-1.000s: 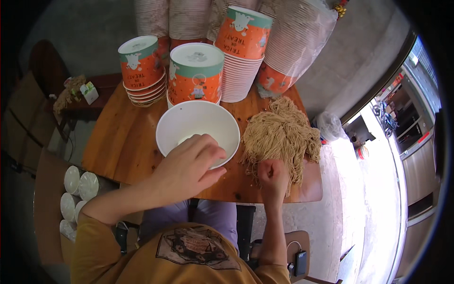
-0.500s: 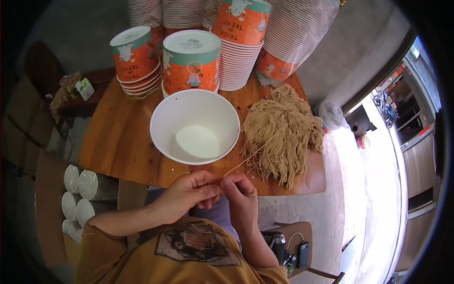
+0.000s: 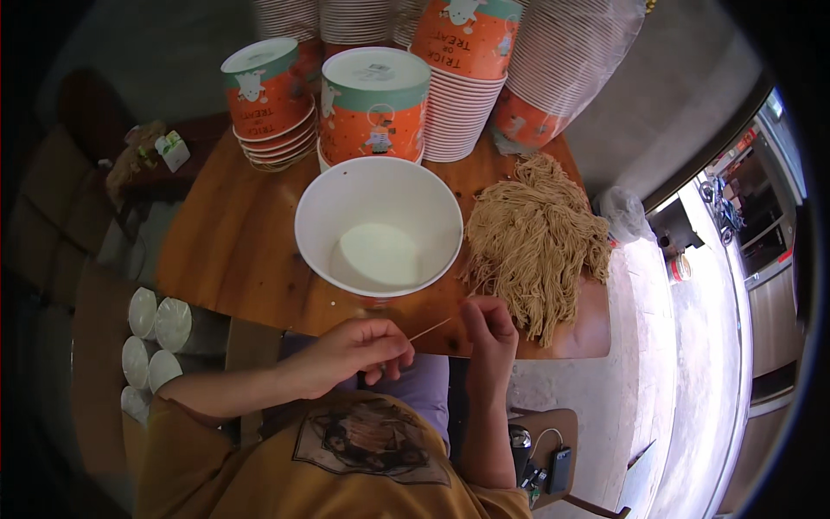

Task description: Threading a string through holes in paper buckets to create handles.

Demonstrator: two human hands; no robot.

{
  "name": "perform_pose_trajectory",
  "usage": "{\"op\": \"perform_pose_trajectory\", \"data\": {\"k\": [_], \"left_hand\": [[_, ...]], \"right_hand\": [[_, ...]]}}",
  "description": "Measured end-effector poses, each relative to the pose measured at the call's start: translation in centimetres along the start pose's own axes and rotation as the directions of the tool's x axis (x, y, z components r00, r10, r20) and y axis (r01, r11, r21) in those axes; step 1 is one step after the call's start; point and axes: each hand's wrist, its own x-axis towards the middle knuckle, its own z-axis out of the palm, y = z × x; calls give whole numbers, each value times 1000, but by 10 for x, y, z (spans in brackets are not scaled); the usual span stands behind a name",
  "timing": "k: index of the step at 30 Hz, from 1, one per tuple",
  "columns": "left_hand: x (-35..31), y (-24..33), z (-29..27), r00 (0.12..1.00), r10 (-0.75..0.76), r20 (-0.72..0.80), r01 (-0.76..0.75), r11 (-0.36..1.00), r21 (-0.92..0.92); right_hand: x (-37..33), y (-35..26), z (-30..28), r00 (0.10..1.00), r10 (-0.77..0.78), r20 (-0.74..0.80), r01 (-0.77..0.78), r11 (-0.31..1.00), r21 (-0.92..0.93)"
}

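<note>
In my left hand (image 3: 354, 359), thumb and fingers pinch a thin tan string (image 3: 430, 329), whose free part points right toward my other hand. My right hand (image 3: 489, 333) is a little further right, over the table's front edge, with thumb and fingers closed together. A small gap shows between it and the string's visible end, and what its fingers hold, if anything, is hidden. Just beyond my hands sits a large white paper bucket (image 3: 337, 195), mouth up and tilted toward me, with nothing inside. A thick bundle of tan strings (image 3: 540, 246) lies to its right.
Upside-down orange and green paper buckets (image 3: 372, 121) stand in stacks along the back of the wooden table (image 3: 216, 251). One tall stack is wrapped in clear plastic (image 3: 575, 60). White wrapped cylinders (image 3: 173, 324) lie low at left; a chair with a phone (image 3: 560, 470) is at right.
My right hand has moved right, away from my left hand. The string, which reached toward the tan bundle, now sticks out from my left fingers. The view has shifted slightly.
</note>
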Motion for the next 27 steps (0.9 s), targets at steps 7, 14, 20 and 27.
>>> {"op": "perform_pose_trajectory", "data": {"k": [7, 14, 20, 27], "left_hand": [[-10, 16, -1, 995, 6, -101, 34, 922, 386], [-24, 36, 10, 959, 277, -65, -135, 642, 755], [-28, 45, 13, 957, 272, -99, -116, 674, 730], [-20, 42, 24, 691, 708, 141, -394, 206, 896]], "right_hand": [[-21, -22, 8, 729, -612, 307, 651, 480, -589], [-36, -29, 25, 823, -245, 513, 475, 793, -383], [-28, -26, 22, 722, -437, 536, 672, 627, -393], [-31, -26, 28, 952, -20, 305, -7, 996, 86]]}}
